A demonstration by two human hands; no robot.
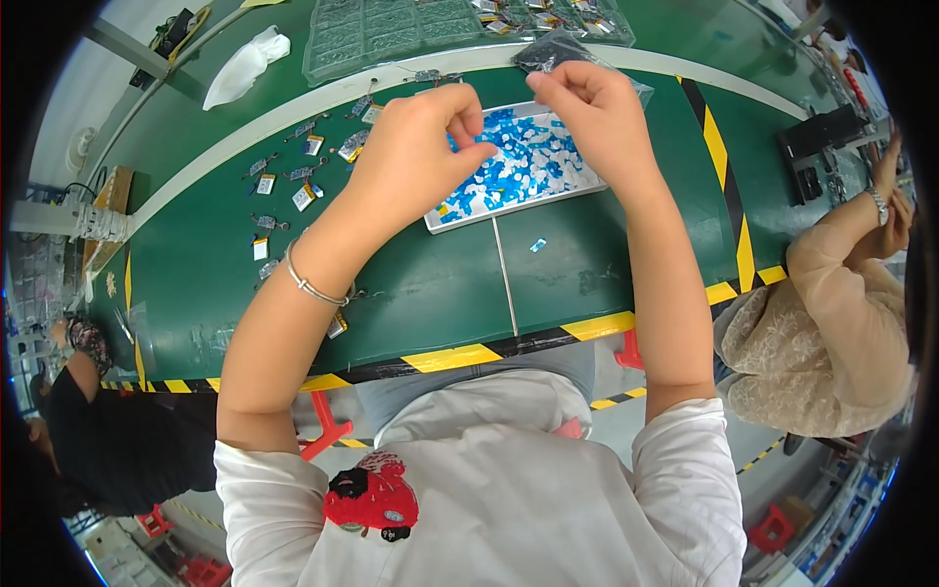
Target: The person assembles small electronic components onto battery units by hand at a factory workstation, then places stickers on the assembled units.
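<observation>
My left hand [421,142] is over the left part of a shallow white tray [518,207], fingers curled and thumb close to them. Anything pinched there is too small to make out. Many small blue and white pieces [528,166] fill the tray. My right hand [602,117] is over the tray's far right part, thumb and fingers drawn together beside a dark plastic bag [556,51]. Whether it grips anything is hidden. One small blue and white piece [538,246] lies on the green table [430,284] in front of the tray.
Several small battery packs with wired circuit boards [305,196] lie left of the tray. Behind stands a clear compartment tray [362,44] near a white cloth [247,67]. Yellow-black tape [455,358] lines the near edge. Co-workers sit at right [831,323] and left [127,440].
</observation>
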